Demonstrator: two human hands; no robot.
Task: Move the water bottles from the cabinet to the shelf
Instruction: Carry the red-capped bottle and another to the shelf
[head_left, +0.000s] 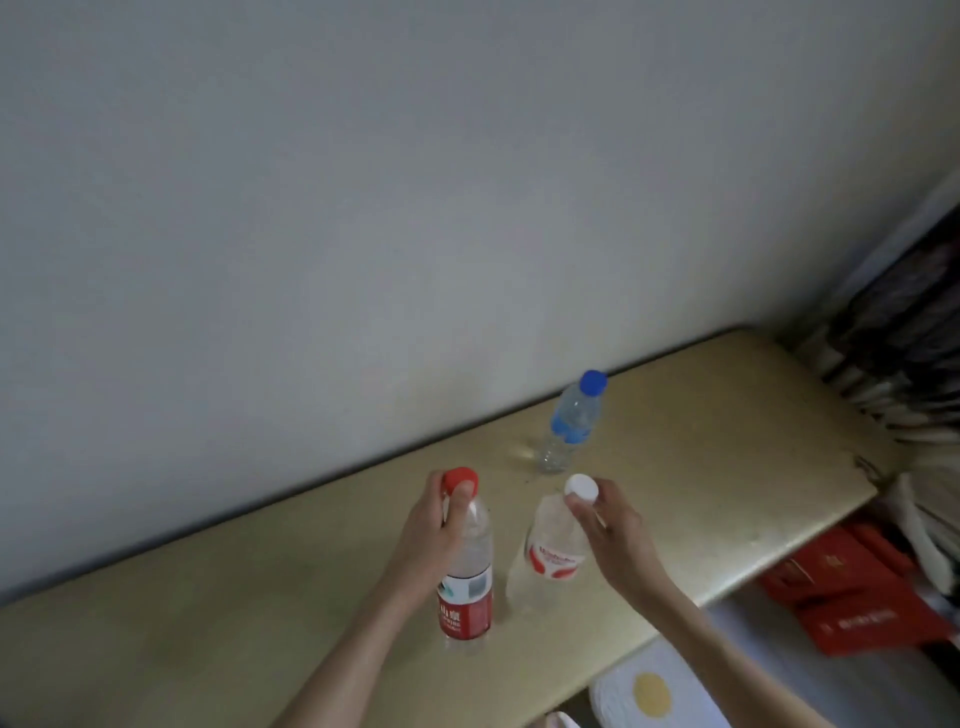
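Three clear water bottles stand upright on a tan wooden top against a grey wall. My left hand grips the neck of the red-capped bottle, which has a red label low on its body. My right hand holds the neck of the white-capped bottle, just under its cap; this one has a white and red label. Farther back, close to the wall, a blue-capped bottle with a blue label stands alone, untouched.
Beyond the top's right end lie red boxes or bags and a dark striped cloth. A white item with a yellow disc sits below the front edge. The wall runs directly behind the top.
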